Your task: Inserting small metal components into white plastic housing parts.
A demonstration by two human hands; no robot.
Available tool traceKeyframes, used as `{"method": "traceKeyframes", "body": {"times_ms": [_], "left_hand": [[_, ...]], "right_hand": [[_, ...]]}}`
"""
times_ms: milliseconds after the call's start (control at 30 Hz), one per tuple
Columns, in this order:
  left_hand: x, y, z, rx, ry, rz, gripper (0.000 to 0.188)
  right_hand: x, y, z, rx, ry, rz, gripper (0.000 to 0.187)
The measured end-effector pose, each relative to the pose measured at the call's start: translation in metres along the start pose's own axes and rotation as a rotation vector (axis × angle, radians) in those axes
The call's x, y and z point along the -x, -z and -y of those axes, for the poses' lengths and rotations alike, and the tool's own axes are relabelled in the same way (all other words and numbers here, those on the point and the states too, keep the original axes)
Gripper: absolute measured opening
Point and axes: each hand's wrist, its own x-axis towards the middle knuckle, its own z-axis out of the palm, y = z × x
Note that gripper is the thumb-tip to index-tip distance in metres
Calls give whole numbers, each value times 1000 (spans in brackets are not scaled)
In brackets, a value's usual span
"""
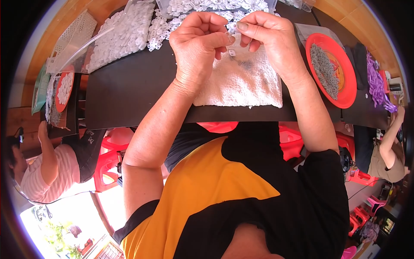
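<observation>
The left hand (pixel 199 41) and right hand (pixel 268 38) were closed to a pinch, meeting on a small white plastic piece (pixel 232 52) above the white towel (pixel 241 84) on the black counter (pixel 129 86). Fitting looked underway; seating it called for fine pressure. White pieces (pixel 125 34) lay far left, a red plate (pixel 345 93) right.

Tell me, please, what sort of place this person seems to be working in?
Probably a small hand-assembly workshop. Heaps of small white plastic parts cover the black table, a red plate holds small grey metal pieces, and other people sit working at either side.
</observation>
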Motion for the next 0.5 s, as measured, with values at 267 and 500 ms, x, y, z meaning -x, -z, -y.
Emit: {"method": "traceKeyframes", "body": {"times_ms": [267,500], "left_hand": [[1,0,-1,1,13,-15,22],[1,-1,-2,18,27,-31,21]], "right_hand": [[1,-3,-1,-21,19,-16,14],[1,-4,-2,-143,-4,-25,15]]}}
